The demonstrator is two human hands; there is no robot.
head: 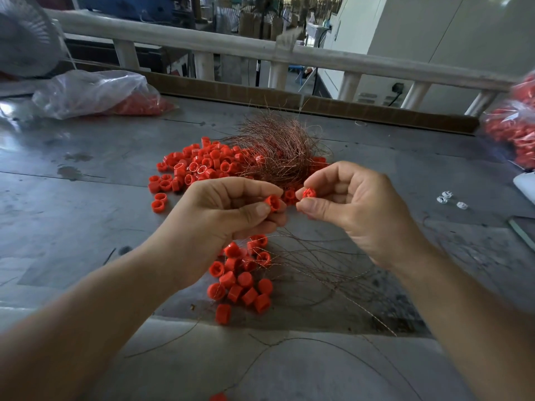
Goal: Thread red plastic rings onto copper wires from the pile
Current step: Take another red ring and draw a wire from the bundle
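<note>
My left hand [228, 209] pinches a red plastic ring [272, 203] between thumb and fingers above the table. My right hand [356, 209] pinches a second red ring [308, 194] close beside it. A loose pile of red rings [197, 169] lies behind my hands, partly under a tangle of copper wires [280, 146]. Below my hands lies a cluster of rings on wires [240, 279], with thin copper strands [324, 264] trailing to the right. Whether a wire runs through either held ring I cannot make out.
The grey metal table [86, 215] carries a clear plastic bag of red parts [95, 94] at the back left and another bag [512, 125] at the right edge. Three small white pieces [450, 199] lie to the right. A railing [260, 50] runs behind.
</note>
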